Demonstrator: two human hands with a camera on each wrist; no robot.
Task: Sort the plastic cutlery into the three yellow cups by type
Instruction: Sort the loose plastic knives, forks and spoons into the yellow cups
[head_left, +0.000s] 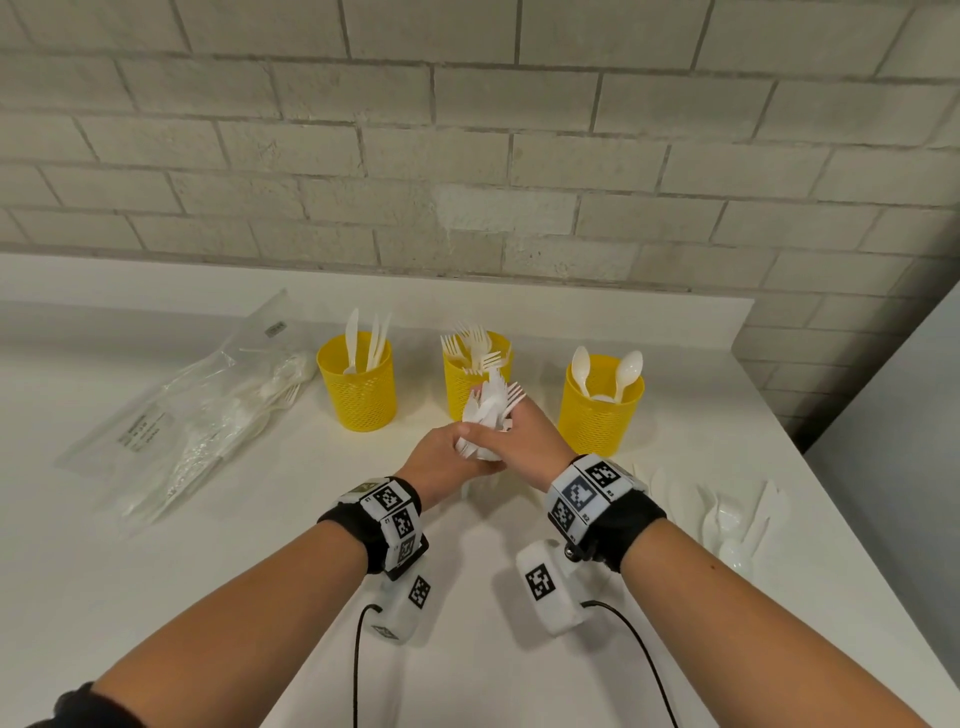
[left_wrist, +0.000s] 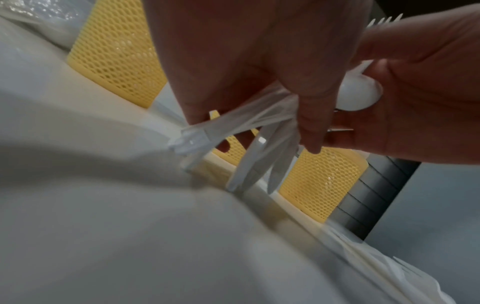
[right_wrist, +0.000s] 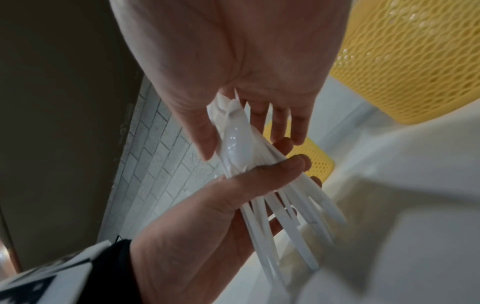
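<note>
Three yellow mesh cups stand in a row: the left cup (head_left: 356, 384) holds knives, the middle cup (head_left: 470, 376) holds forks, and the right cup (head_left: 600, 408) holds spoons. In front of the middle cup both hands hold one bundle of white plastic cutlery (head_left: 485, 413), mixed forks, knives and a spoon. My left hand (head_left: 441, 460) grips the handles (left_wrist: 257, 133) from below, thumb across them. My right hand (head_left: 524, 431) closes thumb and fingers around the upper ends (right_wrist: 237, 137). A spoon bowl (left_wrist: 358, 94) lies against the right palm.
A clear plastic bag (head_left: 197, 415) with more cutlery lies left of the cups. Loose white cutlery (head_left: 737, 514) lies on the white counter (head_left: 260, 545) at the right, near its edge. A brick wall stands behind the cups.
</note>
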